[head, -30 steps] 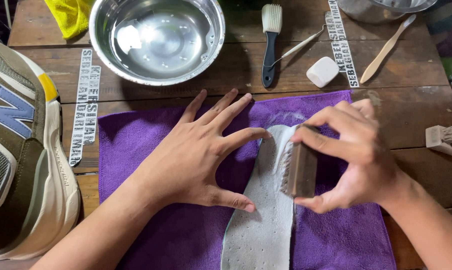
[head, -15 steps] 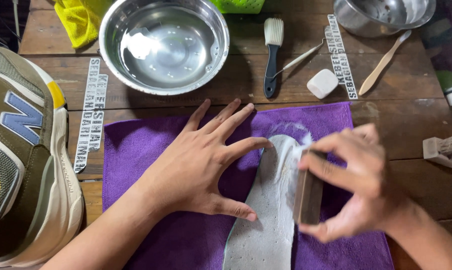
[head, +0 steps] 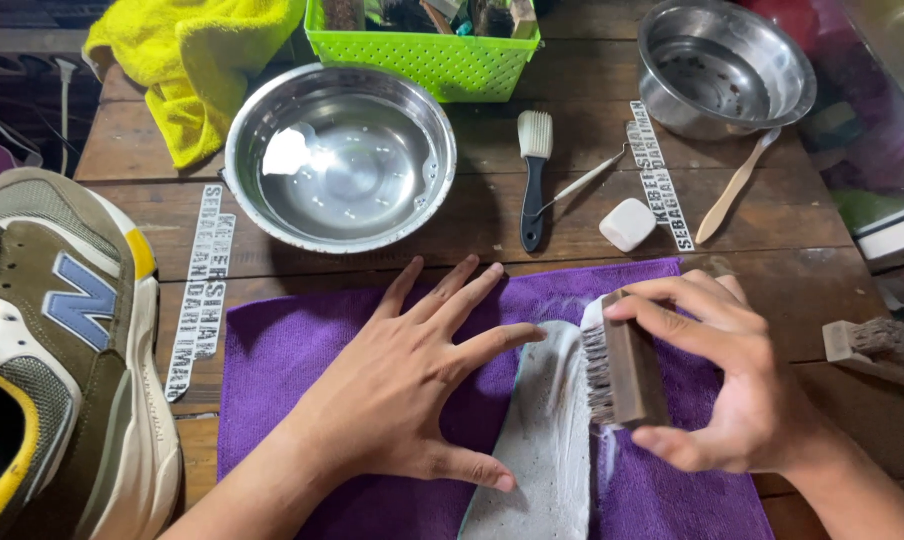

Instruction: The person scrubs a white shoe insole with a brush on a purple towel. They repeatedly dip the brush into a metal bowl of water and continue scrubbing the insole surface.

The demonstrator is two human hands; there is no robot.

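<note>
The grey insole (head: 542, 440) lies flat on the purple cloth (head: 302, 370), its long axis running from the bottom edge of the view up and away from the person, wet with white foam along its right side. The right hand (head: 732, 385) has its fingers (head: 672, 312) clamped around a brown scrub brush (head: 622, 360), thumb below and fingers over the top end, with the bristles turned left and meeting the insole's foamy right edge near its far end; this hand is the nearer of the 2 to the working spot. The left hand (head: 412, 385) rests palm down on the cloth with its 5 fingers spread apart, gripping nothing; the fingertips and thumb touch or just overlap the insole's left edge, so the insole sits between the 2 hands. Beyond the left fingers, on the wooden counter (head: 802, 225), stands a steel bowl (head: 340, 155) with a little water, and beyond the right fingers lie a black-handled brush (head: 534, 175), a white block (head: 627, 223) and a wooden stick (head: 734, 187). Farther off are a second steel bowl (head: 724, 65), a green basket (head: 427, 55) and a yellow towel (head: 197, 60). Well left of the left hand sits an olive and cream sneaker (head: 62, 350).
</note>
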